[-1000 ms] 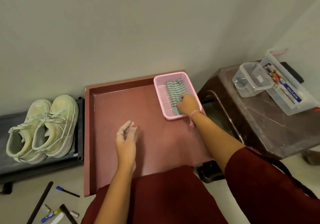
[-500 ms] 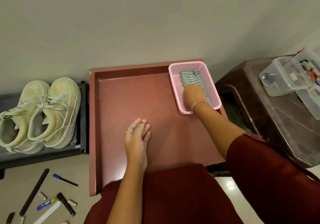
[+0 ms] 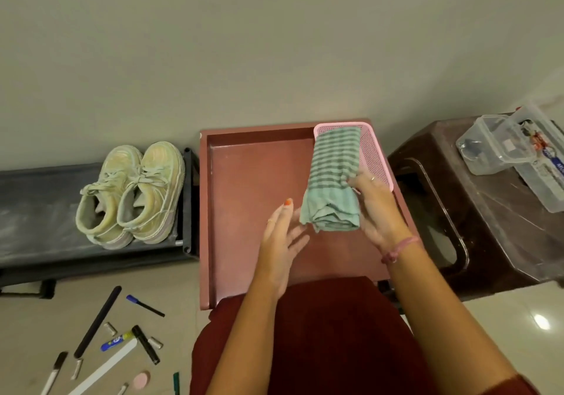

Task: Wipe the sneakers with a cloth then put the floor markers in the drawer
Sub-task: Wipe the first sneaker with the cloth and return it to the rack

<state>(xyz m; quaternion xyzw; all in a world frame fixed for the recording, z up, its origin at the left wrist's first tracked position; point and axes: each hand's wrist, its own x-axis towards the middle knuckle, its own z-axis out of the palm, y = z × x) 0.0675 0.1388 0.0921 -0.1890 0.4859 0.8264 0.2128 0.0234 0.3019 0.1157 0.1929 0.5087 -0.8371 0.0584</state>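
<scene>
One folded green striped cloth (image 3: 333, 178), gripped by right hand (image 3: 377, 208); left hand (image 3: 280, 242) spread, empty. Two pale canvas sneakers (image 3: 131, 193); one pink mesh basket (image 3: 374, 153).

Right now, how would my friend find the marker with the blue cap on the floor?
Start at the sneakers on the dark low rack, then look down to the floor in front of it, where pens and markers lie scattered. The blue-capped marker lies nearest the red table. It is thin and black, and only its upper-left end is blue.
</scene>
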